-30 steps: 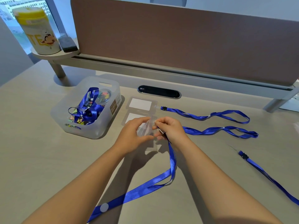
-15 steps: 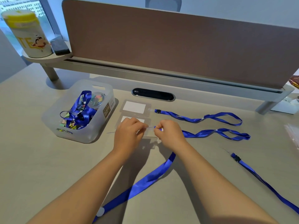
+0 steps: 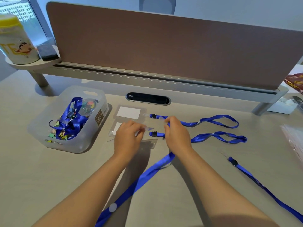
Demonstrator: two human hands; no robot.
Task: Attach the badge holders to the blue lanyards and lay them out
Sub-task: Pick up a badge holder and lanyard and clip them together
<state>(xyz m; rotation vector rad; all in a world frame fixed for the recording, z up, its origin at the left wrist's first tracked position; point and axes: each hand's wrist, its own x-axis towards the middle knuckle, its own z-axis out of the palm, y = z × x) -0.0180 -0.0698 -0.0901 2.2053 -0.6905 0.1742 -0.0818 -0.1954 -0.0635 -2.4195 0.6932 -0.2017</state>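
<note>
Glossy satin lanyards (image 3: 218, 122), clear plastic badge holder (image 3: 128, 112), matt desk (image 3: 41, 174)

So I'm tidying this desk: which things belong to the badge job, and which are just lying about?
Job:
blue lanyards
badge holders
left hand
right hand
bin of spare lanyards

Lying about:
yellow-lidded canister
dark case beside it
red packet

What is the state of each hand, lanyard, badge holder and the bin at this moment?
left hand: pinches a clear holder strap
right hand: grips the near lanyard
top badge holder: flat, clipped to the top lanyard
second lanyard: laid flat
right lanyard: loose, no holder
bin: open, holds blue lanyards
</note>
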